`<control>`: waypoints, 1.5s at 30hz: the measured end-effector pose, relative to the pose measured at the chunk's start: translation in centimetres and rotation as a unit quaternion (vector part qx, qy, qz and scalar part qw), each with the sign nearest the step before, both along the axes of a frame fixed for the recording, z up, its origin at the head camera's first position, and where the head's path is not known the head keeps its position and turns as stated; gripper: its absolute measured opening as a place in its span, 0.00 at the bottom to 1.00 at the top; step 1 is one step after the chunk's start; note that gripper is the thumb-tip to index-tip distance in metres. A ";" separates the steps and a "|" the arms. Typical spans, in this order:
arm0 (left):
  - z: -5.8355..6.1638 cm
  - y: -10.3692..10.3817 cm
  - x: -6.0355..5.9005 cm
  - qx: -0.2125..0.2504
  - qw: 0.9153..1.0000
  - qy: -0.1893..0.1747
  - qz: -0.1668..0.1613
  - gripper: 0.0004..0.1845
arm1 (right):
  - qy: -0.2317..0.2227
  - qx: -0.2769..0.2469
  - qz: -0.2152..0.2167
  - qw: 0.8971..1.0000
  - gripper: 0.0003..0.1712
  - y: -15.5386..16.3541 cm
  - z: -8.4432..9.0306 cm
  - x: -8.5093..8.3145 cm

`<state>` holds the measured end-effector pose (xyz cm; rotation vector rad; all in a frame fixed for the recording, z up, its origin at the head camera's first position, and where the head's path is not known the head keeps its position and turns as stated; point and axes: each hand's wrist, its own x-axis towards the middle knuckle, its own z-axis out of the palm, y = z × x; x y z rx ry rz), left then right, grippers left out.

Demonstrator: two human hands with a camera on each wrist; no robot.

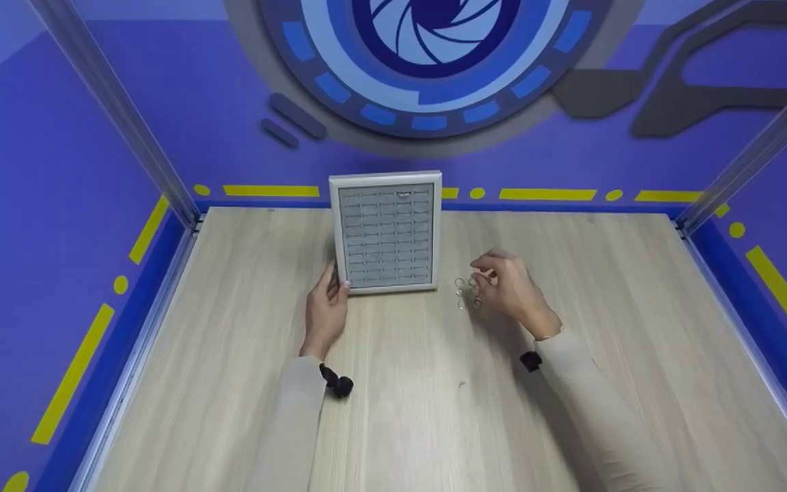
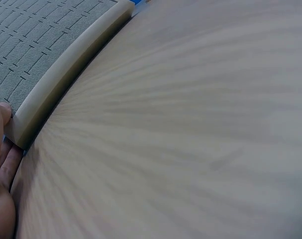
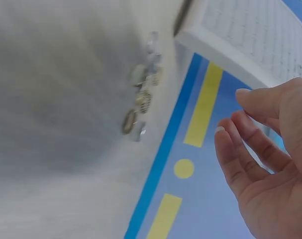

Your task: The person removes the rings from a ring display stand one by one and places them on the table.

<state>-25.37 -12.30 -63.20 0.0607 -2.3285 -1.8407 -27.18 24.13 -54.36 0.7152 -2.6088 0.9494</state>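
I see my left hand [image 1: 326, 311] pinching the near-left corner of the white-framed grey slotted foam tray [image 1: 387, 232]. My right hand [image 1: 511, 287], fingers loosely spread and holding nothing, hovers over small metal rings [image 1: 467, 292] lying just right of the tray; I judge the slots almost all unfilled.
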 end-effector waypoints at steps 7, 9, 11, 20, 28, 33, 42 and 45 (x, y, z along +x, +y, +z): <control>-0.1 0.0 0.0 0.005 1.000 0.000 -0.001 0.35 | 0.008 -0.018 -0.003 1.000 0.09 -2.1 1.7 -0.7; -0.1 0.0 0.0 0.004 1.000 -0.002 -0.001 0.35 | 0.016 -0.021 0.002 1.000 0.09 -2.7 2.2 -1.0; -0.1 0.0 0.0 0.004 1.000 -0.006 -0.002 0.35 | 0.026 -0.023 0.008 0.999 0.09 -3.2 2.7 -1.3; -0.3 0.1 0.1 0.003 1.000 -0.012 0.000 0.35 | 0.065 -0.041 0.027 0.997 0.08 -6.0 4.5 -2.3; -0.4 0.2 0.0 0.002 1.000 -0.004 0.003 0.35 | 0.091 -0.054 0.015 0.994 0.09 -7.9 5.7 -3.4; -0.2 0.3 0.0 0.001 1.000 -0.008 -0.003 0.35 | 0.108 -0.070 0.017 0.992 0.10 -8.7 6.1 -4.0; -0.3 0.0 -0.2 0.001 1.000 0.002 -0.002 0.35 | 0.133 -0.096 0.019 0.986 0.08 -10.4 6.6 -5.6; -0.3 0.0 -0.2 0.001 1.000 0.000 0.000 0.35 | 0.133 -0.100 0.005 0.986 0.08 -11.2 6.7 -6.2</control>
